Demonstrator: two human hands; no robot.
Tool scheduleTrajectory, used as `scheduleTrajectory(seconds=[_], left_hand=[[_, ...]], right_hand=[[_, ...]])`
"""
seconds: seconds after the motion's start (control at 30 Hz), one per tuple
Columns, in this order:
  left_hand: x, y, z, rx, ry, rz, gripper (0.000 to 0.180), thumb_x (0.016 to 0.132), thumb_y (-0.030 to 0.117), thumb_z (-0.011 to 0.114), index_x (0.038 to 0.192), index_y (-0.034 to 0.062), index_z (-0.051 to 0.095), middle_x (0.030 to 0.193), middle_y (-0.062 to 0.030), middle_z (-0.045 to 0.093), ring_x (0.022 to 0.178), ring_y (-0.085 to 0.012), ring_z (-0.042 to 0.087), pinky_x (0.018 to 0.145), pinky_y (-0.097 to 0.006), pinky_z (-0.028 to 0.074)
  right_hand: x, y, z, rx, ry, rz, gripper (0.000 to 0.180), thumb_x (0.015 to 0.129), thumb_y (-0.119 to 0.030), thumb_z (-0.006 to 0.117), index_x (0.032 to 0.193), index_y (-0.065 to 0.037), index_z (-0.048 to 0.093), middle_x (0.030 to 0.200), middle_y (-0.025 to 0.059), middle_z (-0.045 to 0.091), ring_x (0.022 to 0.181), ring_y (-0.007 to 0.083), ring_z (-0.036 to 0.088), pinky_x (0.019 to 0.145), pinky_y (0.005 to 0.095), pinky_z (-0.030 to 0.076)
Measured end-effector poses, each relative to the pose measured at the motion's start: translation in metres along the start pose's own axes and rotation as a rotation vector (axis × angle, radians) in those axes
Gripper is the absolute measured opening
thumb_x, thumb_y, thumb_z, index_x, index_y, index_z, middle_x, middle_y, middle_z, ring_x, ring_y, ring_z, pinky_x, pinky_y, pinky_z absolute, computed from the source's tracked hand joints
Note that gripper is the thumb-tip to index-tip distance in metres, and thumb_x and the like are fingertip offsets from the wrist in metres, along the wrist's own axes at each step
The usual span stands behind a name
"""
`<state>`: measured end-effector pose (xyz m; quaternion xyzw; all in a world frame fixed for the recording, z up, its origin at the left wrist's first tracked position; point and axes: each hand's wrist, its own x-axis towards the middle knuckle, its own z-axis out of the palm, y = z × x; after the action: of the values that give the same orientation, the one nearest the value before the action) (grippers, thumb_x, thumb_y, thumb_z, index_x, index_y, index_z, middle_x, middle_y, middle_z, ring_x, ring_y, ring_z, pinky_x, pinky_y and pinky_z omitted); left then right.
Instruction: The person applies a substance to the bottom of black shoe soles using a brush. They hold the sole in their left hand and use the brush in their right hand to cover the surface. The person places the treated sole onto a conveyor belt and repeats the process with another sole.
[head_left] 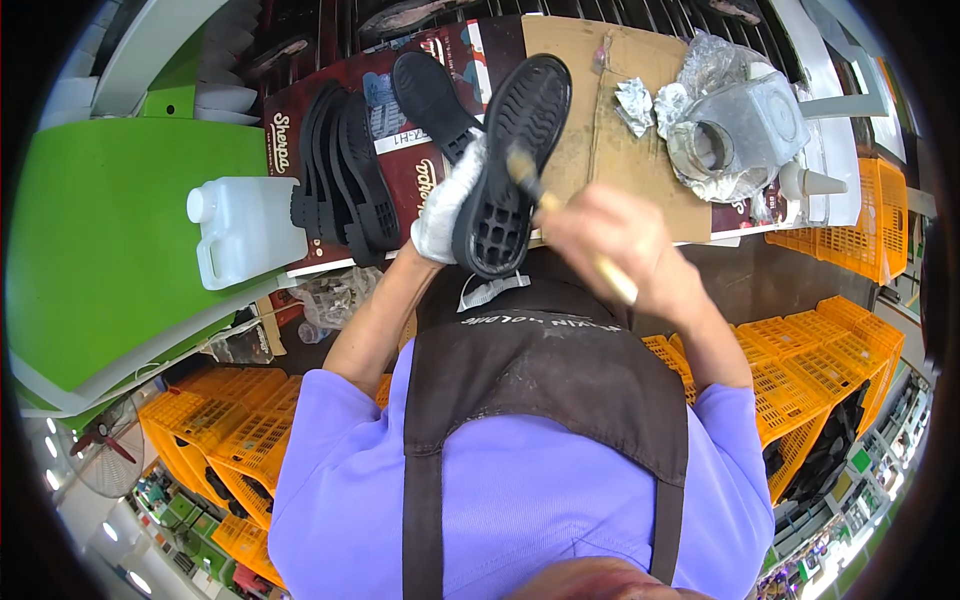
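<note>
maroon cardboard (406, 172): white lettering (280, 143) | left hand (450, 210): black sole (522, 120) | right hand (622, 238): brush (549, 203)

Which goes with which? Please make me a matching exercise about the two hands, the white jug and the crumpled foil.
1. Left hand
2. Right hand
3. White jug
4. Crumpled foil

A. grips a brush
B. on brown cardboard
C. gloved, holding a black shoe sole
D. left of the row of soles

Pairs: 1-C, 2-A, 3-D, 4-B
</note>
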<state>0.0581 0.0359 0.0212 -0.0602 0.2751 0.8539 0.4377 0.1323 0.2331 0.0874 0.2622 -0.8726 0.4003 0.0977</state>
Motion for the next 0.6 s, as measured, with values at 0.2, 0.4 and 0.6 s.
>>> scheduleTrajectory(seconds=[0.2, 0.4, 0.6], left_hand=[[0.000, 0.001, -0.007, 0.019, -0.132, 0.001, 0.044, 0.098, 0.035, 0.032, 0.130, 0.0056, 0.041, 0.114, -0.0100, 0.056, 0.096, -0.0199, 0.058, 0.086, -0.035, 0.048], [-0.004, -0.004, -0.019, -0.189, -0.274, -0.122, 0.052, 0.096, 0.044, 0.031, 0.127, 0.0057, 0.046, 0.120, -0.0172, 0.054, 0.101, -0.0287, 0.058, 0.089, -0.044, 0.047], [0.003, -0.004, -0.023, 0.001, -0.008, 0.102, 0.053, 0.097, 0.042, 0.028, 0.124, 0.0005, 0.046, 0.114, -0.0177, 0.057, 0.097, -0.0267, 0.060, 0.086, -0.042, 0.048]], right_hand=[[0.013, 0.002, -0.005, 0.540, -0.090, 0.020, 0.010, 0.080, -0.008, 0.062, 0.087, -0.002, 0.066, 0.079, 0.0101, 0.063, 0.069, 0.0203, 0.060, 0.061, 0.0306, 0.048], [0.020, 0.064, -0.019, 0.139, 0.355, 0.337, 0.016, 0.083, -0.011, 0.061, 0.097, -0.005, 0.067, 0.078, 0.0066, 0.063, 0.065, 0.0140, 0.058, 0.056, 0.0252, 0.045], [0.006, 0.011, 0.007, -0.034, -0.018, -0.093, 0.030, 0.072, -0.005, 0.064, 0.101, -0.006, 0.060, 0.076, 0.0067, 0.051, 0.069, 0.0227, 0.054, 0.058, 0.0340, 0.045]])
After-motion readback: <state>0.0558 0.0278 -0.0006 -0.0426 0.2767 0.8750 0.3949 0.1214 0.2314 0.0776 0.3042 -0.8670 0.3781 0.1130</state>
